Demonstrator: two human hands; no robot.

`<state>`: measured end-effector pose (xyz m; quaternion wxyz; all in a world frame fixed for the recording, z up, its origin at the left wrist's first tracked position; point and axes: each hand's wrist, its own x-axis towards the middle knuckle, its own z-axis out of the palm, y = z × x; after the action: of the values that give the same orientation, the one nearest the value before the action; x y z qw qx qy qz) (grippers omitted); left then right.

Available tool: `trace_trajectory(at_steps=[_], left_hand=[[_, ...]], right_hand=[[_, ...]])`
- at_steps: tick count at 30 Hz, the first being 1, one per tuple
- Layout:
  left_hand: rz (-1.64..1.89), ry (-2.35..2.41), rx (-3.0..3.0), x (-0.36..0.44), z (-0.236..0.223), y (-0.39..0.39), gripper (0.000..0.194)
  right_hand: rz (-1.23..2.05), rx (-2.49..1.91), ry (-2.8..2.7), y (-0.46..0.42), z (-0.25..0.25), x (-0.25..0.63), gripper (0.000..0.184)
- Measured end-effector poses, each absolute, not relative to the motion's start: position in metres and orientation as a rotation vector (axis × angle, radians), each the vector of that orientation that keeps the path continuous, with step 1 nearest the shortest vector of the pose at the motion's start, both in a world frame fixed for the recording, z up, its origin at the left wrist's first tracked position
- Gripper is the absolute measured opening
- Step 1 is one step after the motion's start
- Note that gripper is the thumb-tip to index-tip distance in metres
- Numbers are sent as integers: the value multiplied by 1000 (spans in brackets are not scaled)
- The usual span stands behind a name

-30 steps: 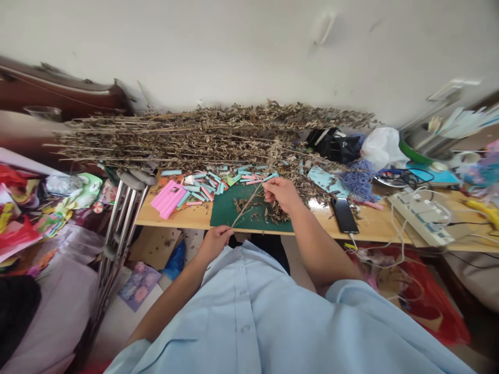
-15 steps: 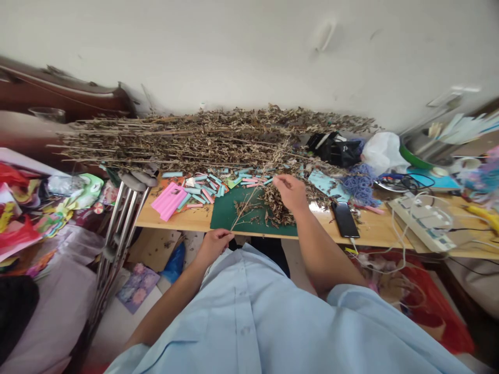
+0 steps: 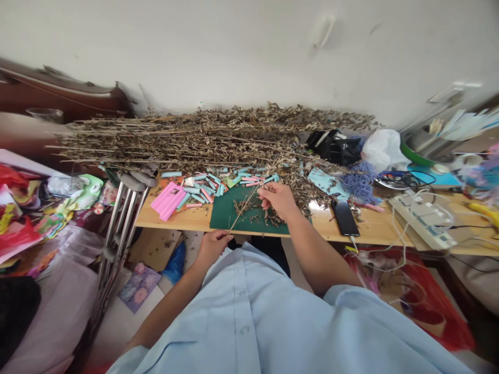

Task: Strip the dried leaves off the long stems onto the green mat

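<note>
Holding dry stem (image 3: 241,212) slantwise over green mat (image 3: 220,212), pinched low by left hand (image 3: 212,245) at the near edge and, after brief release, again higher by right hand (image 3: 279,199), so back under two-handed control.

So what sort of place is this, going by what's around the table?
Probably a cluttered room in a home, with a corner set up for handwork: a wooden table holds heaped dried plant stalks and a green mat, and metal crutches stand beside it.
</note>
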<state>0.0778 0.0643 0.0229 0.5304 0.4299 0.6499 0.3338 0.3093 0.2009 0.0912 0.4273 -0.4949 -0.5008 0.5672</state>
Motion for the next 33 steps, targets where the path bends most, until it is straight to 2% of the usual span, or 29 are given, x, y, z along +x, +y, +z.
trace_trajectory(at_steps=[11, 16, 19, 21, 25, 27, 29, 33], left_hand=[[773, 1605, 1029, 72, 16, 59, 29], [775, 1578, 1045, 70, 14, 59, 30], [774, 1532, 1061, 70, 15, 59, 30], [770, 1513, 1055, 71, 15, 59, 30], [748, 1507, 1033, 72, 13, 58, 32], [741, 1505, 1039, 73, 12, 58, 33], [736, 1510, 1049, 73, 11, 58, 33], [737, 1521, 1055, 73, 11, 56, 32]], right_hand=[[1087, -1546, -1393, 239, 84, 363, 28], [493, -1724, -1702, 249, 76, 378, 22], [244, -1651, -1785, 242, 81, 374, 29], [395, -1577, -1728, 236, 86, 365, 35], [1180, -1361, -1473, 223, 93, 342, 43], [1449, -1241, -1359, 218, 96, 332, 43], [1549, -1193, -1303, 215, 98, 326, 41], [1513, -1264, -1278, 219, 99, 329, 37]])
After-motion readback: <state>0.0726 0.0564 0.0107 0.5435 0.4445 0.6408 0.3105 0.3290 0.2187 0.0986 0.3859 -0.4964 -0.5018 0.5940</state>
